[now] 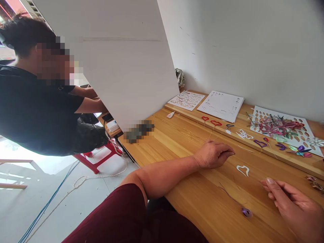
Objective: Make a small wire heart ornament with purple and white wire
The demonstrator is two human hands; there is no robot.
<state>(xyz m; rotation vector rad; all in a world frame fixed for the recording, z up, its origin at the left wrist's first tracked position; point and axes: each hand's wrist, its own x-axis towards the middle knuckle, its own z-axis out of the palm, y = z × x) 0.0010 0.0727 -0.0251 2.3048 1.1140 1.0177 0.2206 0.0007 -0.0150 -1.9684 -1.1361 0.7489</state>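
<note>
My left hand [216,154] hovers over the wooden table with its fingers pinched together. Whatever may be between those fingertips is hidden or too thin to make out. At the lower right, my right hand [291,199] is closed in a pinch too, thumb against fingers. A faint thin line shows by its tips, but I cannot tell what it is. Between the two hands lies a white heart-like cutout outline [243,170]. Nearer to me rests a small purple spool [246,212], a thin strand trailing from it toward the left hand.
Along the back, a raised wooden ledge [202,120] carries a sheet of cutouts [186,100], a stack of white sheets [220,105] and colourful petal-like pieces [280,126]. A red heart-shaped loop [216,123] lies there. A white partition [121,67] separates a person in black [37,108] at left.
</note>
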